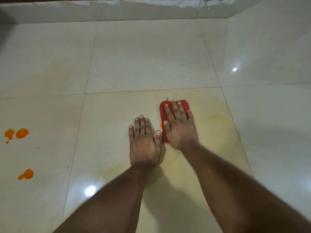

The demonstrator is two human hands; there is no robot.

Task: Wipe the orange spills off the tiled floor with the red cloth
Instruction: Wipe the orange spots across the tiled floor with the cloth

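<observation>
Here one red cloth [175, 113] lies flat on the tiled floor [134, 61], folded into a long strip, and the right hand [179, 127] presses down on it with its fingers stretched out flat and slightly spread, not curled around the fabric. One small orange spot [161, 126] peeks out at the cloth's left edge, between the two hands. The left hand [144, 142] rests palm down on the bare tile just beside the cloth, fingers also straight and holding nothing. Well off to the left sit three larger orange puddles: two [16, 134] close together, a third [26, 174] nearer the camera, with a few tiny drops around them.
</observation>
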